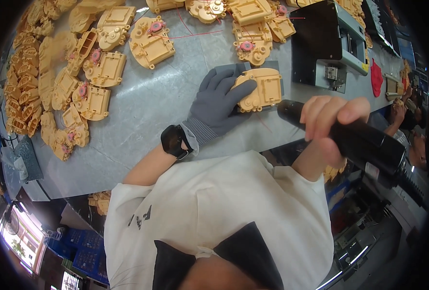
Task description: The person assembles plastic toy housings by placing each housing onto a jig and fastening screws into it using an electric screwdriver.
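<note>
One gloved left hand [217,104] holds one yellow plastic housing [266,92], 1 o'clock, edge hidden under thumb. One bare right hand [331,118] grips one black electric screwdriver [371,146], 3 o'clock; bit indistinct.

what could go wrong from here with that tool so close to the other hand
The black cylindrical handheld tool in the bare right hand has its end beside the yellow plastic casing; a slip might strike the gray-gloved left hand holding that casing.

The thin red wire lying by the casing's near edge could snag or get pinched if the casing shifts.
</note>
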